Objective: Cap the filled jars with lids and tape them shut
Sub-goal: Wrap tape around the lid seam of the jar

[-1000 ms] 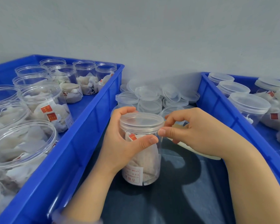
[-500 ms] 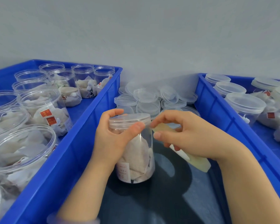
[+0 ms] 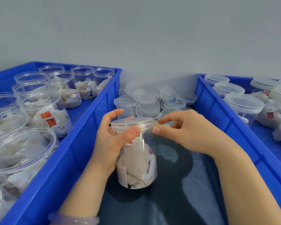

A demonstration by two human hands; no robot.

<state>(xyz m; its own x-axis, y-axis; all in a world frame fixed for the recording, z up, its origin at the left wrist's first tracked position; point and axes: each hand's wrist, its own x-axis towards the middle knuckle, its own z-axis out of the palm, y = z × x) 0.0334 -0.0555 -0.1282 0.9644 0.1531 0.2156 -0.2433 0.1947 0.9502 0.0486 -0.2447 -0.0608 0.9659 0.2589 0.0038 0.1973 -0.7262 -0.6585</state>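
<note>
A clear plastic jar point(image 3: 139, 161) packed with white sachets stands on the dark table between two blue crates, tilted a little to the left. A clear lid point(image 3: 131, 123) sits on top of it. My left hand point(image 3: 111, 140) wraps the jar just under the lid, thumb pressed on the lid's rim. My right hand point(image 3: 187, 133) pinches a pale strip of tape point(image 3: 157, 124) at the right side of the lid rim. Where the tape's far end runs is hidden behind my fingers.
The left blue crate point(image 3: 81, 135) holds several open filled jars point(image 3: 44, 111). The right blue crate point(image 3: 217, 114) holds several capped jars point(image 3: 243, 106). A heap of loose clear lids point(image 3: 149, 101) lies against the grey wall behind the jar. A bracelet point(image 3: 75, 219) rings my left wrist.
The jar has been turned in my left hand and tilted left. My right hand drew the tape strip up to the lid's right rim.
</note>
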